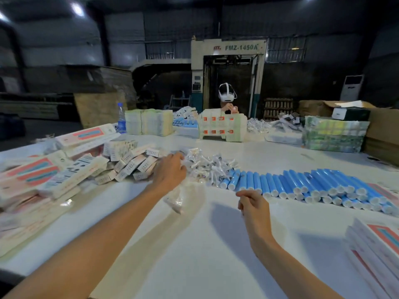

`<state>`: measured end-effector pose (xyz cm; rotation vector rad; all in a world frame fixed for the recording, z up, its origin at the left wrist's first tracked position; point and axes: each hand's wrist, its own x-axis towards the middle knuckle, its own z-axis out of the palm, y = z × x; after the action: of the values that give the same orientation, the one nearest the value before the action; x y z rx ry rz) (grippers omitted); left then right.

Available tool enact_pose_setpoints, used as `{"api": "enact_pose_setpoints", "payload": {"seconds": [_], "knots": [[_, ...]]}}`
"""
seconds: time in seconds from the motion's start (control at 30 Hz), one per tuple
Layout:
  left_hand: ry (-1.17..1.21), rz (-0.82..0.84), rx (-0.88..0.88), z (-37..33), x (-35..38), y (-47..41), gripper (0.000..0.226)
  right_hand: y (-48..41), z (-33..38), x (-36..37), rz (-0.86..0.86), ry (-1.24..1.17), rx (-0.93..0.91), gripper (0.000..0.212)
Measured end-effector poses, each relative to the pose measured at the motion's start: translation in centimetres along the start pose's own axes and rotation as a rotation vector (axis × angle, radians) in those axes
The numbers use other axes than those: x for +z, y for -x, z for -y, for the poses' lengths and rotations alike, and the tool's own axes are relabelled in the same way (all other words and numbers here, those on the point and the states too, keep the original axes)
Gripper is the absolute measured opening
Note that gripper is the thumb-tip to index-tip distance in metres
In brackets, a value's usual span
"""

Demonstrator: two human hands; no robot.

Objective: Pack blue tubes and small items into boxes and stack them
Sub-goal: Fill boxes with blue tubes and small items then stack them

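Note:
Blue tubes (306, 186) with white caps lie in a long row across the right half of the white table (194, 244). A heap of small items in clear bags (207, 167) sits at the centre. Small white boxes (129, 162) are piled left of it, and long flat boxes (43, 175) with pink and teal print lie further left. My left hand (170, 169) reaches into the edge of the bagged heap, its fingers curled on a clear bag. My right hand (253, 202) hovers just in front of the tubes, fingers loosely curled, holding nothing.
Finished flat boxes (375, 244) are stacked at the near right. Another person (226, 98) works across the table behind a carton stack (222, 126). Bundles of flat cartons (149, 121) and a water bottle (121, 119) stand at the far side, with green wrapped packs (334, 134) far right.

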<state>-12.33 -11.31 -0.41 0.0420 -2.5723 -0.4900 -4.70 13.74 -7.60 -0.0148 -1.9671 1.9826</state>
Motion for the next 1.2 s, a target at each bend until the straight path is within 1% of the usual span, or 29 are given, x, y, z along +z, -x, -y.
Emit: {"api": "enact_pose_setpoints", "payload": {"seconds": [0.07, 0.13, 0.27, 0.37, 0.43, 0.47, 0.53, 0.57, 0.63, 0.67, 0.73, 0.8, 0.83, 0.9, 0.97, 1.1, 1.2], "knots": [[-0.174, -0.020, 0.003, 1.3, -0.4, -3.8, 0.033, 0.1, 0.0, 0.2, 0.023, 0.008, -0.017, 0.028], [-0.339, 0.006, -0.020, 2.3, -0.7, -7.6, 0.035, 0.1, -0.2, 0.2, 0.042, 0.008, -0.034, 0.028], [-0.589, 0.139, -0.083, 4.4, 0.4, -13.4, 0.037, -0.3, -0.5, 0.2, 0.077, -0.001, -0.049, 0.029], [-0.716, 0.283, -0.117, 6.3, 2.8, -15.0, 0.046, -0.6, -0.6, 0.5, 0.097, 0.012, -0.055, 0.030], [-0.789, 0.332, -0.126, 7.1, 4.1, -15.2, 0.050, -0.7, -0.5, 0.6, 0.113, 0.017, -0.054, 0.031], [-0.818, 0.314, -0.113, 7.2, 4.5, -15.1, 0.046, -0.7, -0.5, 0.6, 0.118, 0.015, -0.051, 0.031], [-0.863, 0.268, -0.077, 7.3, 4.6, -14.8, 0.032, -0.7, -0.5, 0.7, 0.127, 0.018, -0.043, 0.030], [-0.861, 0.271, -0.075, 7.1, 4.4, -14.7, 0.030, -0.6, -0.4, 0.7, 0.129, 0.019, -0.041, 0.030], [-0.816, 0.305, -0.094, 6.9, 3.7, -14.5, 0.033, -0.4, -0.3, 0.6, 0.132, 0.016, -0.043, 0.030], [-0.786, 0.315, -0.103, 6.8, 3.2, -14.4, 0.038, -0.3, -0.2, 0.5, 0.131, 0.014, -0.043, 0.030], [-0.724, 0.306, -0.099, 6.5, 2.0, -14.2, 0.055, -0.2, 0.0, 0.4, 0.120, 0.010, -0.036, 0.031], [-0.690, 0.254, -0.055, 5.9, 0.4, -13.6, 0.072, -0.2, 0.1, 0.4, 0.111, 0.010, -0.025, 0.031], [-0.662, 0.209, -0.022, 5.6, -0.5, -13.2, 0.074, -0.2, 0.1, 0.4, 0.108, 0.010, -0.022, 0.031], [-0.545, 0.137, 0.025, 4.7, -2.1, -12.3, 0.073, -0.2, 0.2, 0.4, 0.105, 0.008, -0.011, 0.030], [-0.393, 0.114, 0.045, 3.8, -3.4, -10.7, 0.075, -0.2, 0.2, 0.3, 0.107, 0.013, -0.002, 0.030], [-0.114, 0.133, 0.076, 0.9, -4.3, -5.5, 0.085, -0.4, 0.4, 0.3, 0.110, 0.044, -0.005, 0.029], [0.027, 0.177, 0.087, -1.9, -3.4, -0.6, 0.077, 0.1, 0.5, 0.2, 0.104, 0.061, -0.004, 0.029]]}}
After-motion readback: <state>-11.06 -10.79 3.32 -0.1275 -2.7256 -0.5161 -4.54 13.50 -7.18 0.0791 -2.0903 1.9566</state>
